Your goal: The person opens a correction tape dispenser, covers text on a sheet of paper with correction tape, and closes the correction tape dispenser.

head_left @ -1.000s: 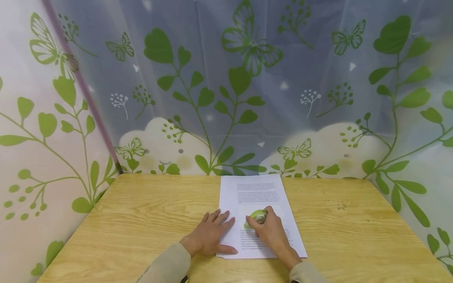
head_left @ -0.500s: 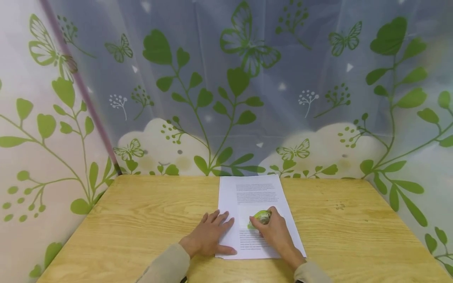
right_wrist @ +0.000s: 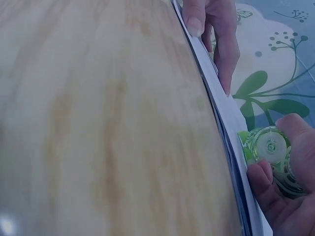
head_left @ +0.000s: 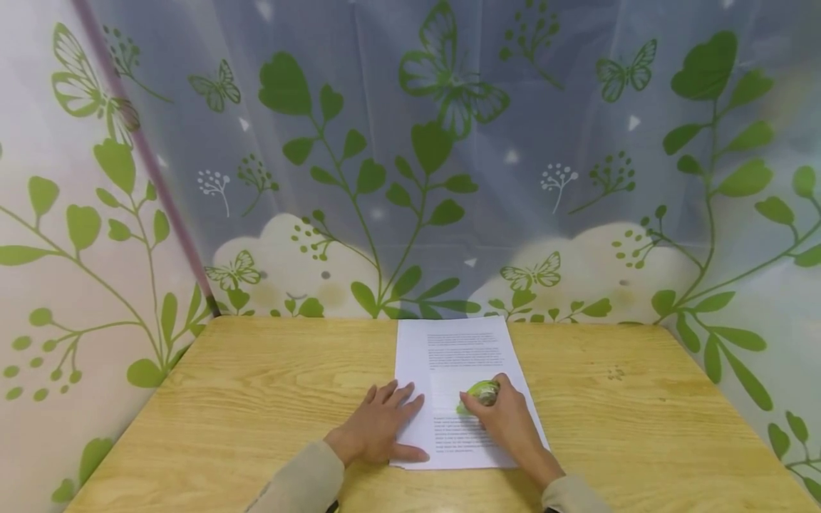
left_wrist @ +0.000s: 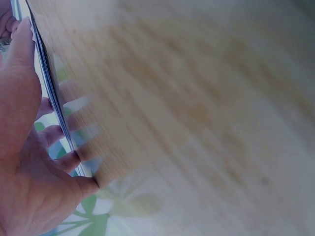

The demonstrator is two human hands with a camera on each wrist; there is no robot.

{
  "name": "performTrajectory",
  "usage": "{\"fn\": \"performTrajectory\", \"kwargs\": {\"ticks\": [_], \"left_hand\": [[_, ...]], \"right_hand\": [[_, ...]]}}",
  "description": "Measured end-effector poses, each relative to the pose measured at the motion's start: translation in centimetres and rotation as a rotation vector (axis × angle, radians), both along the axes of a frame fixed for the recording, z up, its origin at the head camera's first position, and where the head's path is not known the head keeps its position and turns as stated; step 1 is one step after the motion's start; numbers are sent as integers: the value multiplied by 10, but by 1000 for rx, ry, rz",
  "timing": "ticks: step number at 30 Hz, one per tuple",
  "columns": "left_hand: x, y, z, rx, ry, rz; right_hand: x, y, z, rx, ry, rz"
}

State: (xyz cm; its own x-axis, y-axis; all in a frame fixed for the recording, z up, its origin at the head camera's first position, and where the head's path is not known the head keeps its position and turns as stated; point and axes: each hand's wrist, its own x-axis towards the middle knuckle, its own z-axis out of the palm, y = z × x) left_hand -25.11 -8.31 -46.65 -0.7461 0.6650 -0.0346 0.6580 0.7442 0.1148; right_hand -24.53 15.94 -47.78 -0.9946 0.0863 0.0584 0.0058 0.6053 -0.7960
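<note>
A green, see-through correction tape dispenser is held between the thumb and fingers of my right hand. Its tip meets the printed sheet, below the middle of the page. A whiter band with faint lines lies across the text to the left of the tip. My left hand rests flat with spread fingers over the sheet's left edge, its thumb near the bottom corner. In the right wrist view, the dispenser's round reel shows through the clear case.
The sheet tops a thin stack of paper on a wood-grain table. Behind the table hangs a curtain with green leaves and butterflies. A slanted pole stands at the back left.
My right hand has slid a short way to the right across the sheet with the correction tape dispenser. The left hand stays in place.
</note>
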Motion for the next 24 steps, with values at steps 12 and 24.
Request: {"fn": "performTrajectory", "kwargs": {"ticks": [12,24], "left_hand": [[0,0,0,5,-5,10],[1,0,0,7,-16,16]], "right_hand": [[-1,10,-1,1,14,-15],[1,14,-2,-24,-17,-15]]}}
